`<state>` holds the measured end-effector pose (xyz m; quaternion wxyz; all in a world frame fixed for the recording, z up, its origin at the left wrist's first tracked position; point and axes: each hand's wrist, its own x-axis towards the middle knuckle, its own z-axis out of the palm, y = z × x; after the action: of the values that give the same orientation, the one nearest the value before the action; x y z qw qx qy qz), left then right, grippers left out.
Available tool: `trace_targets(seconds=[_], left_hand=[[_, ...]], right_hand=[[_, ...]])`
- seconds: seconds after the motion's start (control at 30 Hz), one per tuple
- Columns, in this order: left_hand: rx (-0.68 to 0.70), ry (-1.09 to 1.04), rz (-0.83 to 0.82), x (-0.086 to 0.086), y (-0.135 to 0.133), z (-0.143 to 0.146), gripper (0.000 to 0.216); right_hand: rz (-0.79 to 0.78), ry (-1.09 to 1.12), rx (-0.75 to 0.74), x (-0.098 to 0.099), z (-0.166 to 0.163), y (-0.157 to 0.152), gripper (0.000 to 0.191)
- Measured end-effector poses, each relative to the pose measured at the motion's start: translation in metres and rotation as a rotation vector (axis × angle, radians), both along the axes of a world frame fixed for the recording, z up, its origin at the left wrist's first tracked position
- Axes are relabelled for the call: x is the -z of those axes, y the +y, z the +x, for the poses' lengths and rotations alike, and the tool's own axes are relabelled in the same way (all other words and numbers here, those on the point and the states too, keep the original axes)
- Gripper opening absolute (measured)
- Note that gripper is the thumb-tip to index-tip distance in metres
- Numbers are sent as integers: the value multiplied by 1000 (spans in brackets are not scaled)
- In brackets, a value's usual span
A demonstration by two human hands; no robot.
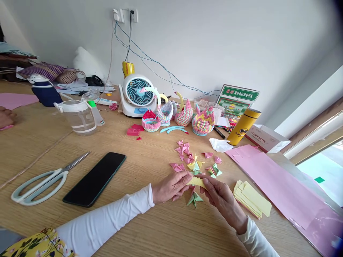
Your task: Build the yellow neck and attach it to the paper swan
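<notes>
Between my two hands is a short, curved yellow piece of folded paper (197, 181) with a ribbed look. My left hand (174, 185) pinches its left end, and my right hand (218, 196) grips the right end between thumb and fingers. Pink folded paper triangles (183, 147) lie scattered just beyond my hands, along with yellow folded pieces (195, 165) and green ones (215, 170). Another green folded piece (195, 199) rests on the table below the held paper. To the right of my right hand sits a stack of yellow paper slips (252, 198).
Scissors (50, 180) and a phone (95, 178) lie at left, near a water jug (79, 117). Paper swans (184, 116) stand beside a fan (138, 94). A yellow bottle (243, 126), sticky-note box (266, 138) and pink sheets (278, 189) are at right. Another person's hand (6, 117) shows far left.
</notes>
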<state>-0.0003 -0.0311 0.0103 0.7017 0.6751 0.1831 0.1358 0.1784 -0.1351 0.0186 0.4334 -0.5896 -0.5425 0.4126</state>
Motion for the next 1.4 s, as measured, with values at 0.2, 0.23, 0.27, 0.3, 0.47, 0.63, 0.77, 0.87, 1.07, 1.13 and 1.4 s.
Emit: trace_targets(seconds=[0.2, 0.23, 0.27, 0.3, 0.47, 0.63, 0.77, 0.87, 1.07, 1.13, 1.4], left_hand=[[22, 20, -15, -5, -4, -2, 42], [19, 26, -12, -5, -5, -2, 42], [16, 31, -12, -5, -5, -2, 42], [16, 32, -14, -4, -5, -2, 42], [31, 9, -20, -3, -6, -3, 43], [-20, -27, 33, 0, -2, -3, 42], [-23, -53, 13, 3, 2, -2, 45], [27, -62, -48, 3, 2, -2, 45], [83, 7, -297, -4, 0, -2, 49], [75, 32, -304, -5, -1, -2, 50], [47, 47, -150, -10, -7, -3, 55]], right_hand=[[43, -30, -26, 2, -2, 1, 51], [40, -31, -30, 3, -2, 1, 52], [36, -34, -32, 3, -2, 1, 52], [33, -37, -31, 4, -2, 0, 52], [17, -10, -19, 3, -6, -1, 51], [1, 70, 2, -6, -4, -1, 54], [-6, 67, 13, -4, 1, -1, 53], [-3, 47, 15, 0, 1, 0, 53], [77, -93, 19, 7, -2, 0, 50], [80, -117, 20, 7, -3, 0, 50], [70, -69, 24, 7, -4, 0, 52]])
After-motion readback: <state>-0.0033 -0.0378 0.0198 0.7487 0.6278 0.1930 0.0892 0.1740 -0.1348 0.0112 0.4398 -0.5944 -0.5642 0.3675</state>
